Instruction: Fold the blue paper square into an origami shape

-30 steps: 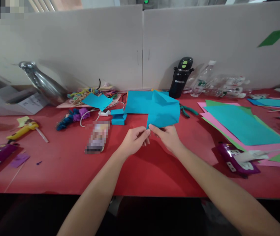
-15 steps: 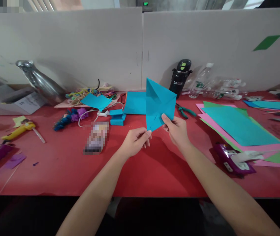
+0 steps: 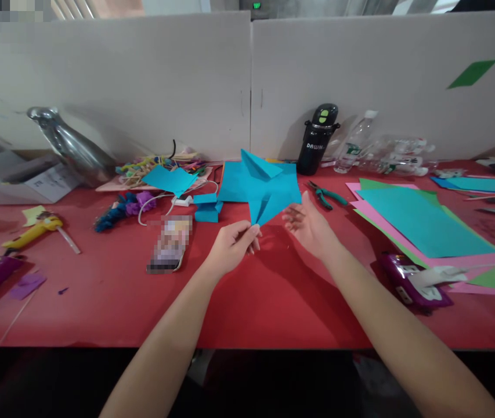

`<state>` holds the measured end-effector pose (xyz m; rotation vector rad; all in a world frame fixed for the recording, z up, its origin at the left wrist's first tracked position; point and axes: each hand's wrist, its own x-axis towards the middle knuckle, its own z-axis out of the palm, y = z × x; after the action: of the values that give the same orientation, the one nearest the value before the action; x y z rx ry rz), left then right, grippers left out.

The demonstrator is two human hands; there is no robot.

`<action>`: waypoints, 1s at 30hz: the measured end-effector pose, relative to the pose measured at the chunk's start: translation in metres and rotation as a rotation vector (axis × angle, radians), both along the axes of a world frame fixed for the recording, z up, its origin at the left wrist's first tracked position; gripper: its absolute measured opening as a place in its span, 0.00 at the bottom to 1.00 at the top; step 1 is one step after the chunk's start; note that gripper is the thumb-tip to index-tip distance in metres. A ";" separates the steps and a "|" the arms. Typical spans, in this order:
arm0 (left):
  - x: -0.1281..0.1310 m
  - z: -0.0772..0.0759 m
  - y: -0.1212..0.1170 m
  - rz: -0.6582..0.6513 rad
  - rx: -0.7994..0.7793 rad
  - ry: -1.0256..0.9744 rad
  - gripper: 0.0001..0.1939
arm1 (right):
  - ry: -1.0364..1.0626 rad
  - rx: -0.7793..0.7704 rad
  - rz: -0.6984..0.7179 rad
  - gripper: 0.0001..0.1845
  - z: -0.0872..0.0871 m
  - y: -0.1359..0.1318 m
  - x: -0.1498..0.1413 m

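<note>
Between thumb and fingers, my left hand [image 3: 235,247] pinches the near corner of a creased blue sheet of paper [image 3: 273,204]. The sheet is held above the table, its far part bent up into a peak. My right hand [image 3: 310,227] is open, fingers spread, just right of the sheet and apart from it or barely at its edge. Behind the held sheet lies a flat blue sheet [image 3: 232,183], partly covered by it in view. Left of that sits a small folded blue paper piece [image 3: 207,209].
A phone [image 3: 170,244] lies left of my left hand. Pliers [image 3: 328,195], a black bottle [image 3: 315,142] and plastic bottles [image 3: 356,142] stand or lie behind. Right are stacked coloured sheets [image 3: 425,223] and a purple power strip [image 3: 412,281]; far left, a yellow glue gun [image 3: 36,229].
My right hand has let go of the blue sheet and opened. The sheet has tipped from upright to a lower, flatter slant, still pinched by my left hand, which moved slightly left.
</note>
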<state>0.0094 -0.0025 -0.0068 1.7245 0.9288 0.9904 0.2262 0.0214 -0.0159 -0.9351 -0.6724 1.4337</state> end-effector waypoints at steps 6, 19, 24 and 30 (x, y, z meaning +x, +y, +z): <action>0.001 0.002 0.001 -0.076 -0.016 0.014 0.19 | -0.255 0.146 0.397 0.20 -0.005 -0.026 -0.036; 0.007 0.000 -0.003 -0.113 -0.148 -0.027 0.17 | -0.513 0.353 0.097 0.20 -0.004 -0.028 -0.040; 0.005 -0.002 -0.001 -0.116 -0.136 -0.022 0.18 | -0.545 0.433 0.099 0.21 -0.009 -0.030 -0.043; 0.010 0.003 -0.006 -0.061 -0.092 -0.015 0.19 | -0.729 0.495 0.024 0.22 -0.006 -0.031 -0.039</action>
<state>0.0189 -0.0083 -0.0037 1.6568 0.8930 0.9055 0.1872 -0.0096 -0.0218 -1.0381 -1.5005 0.8463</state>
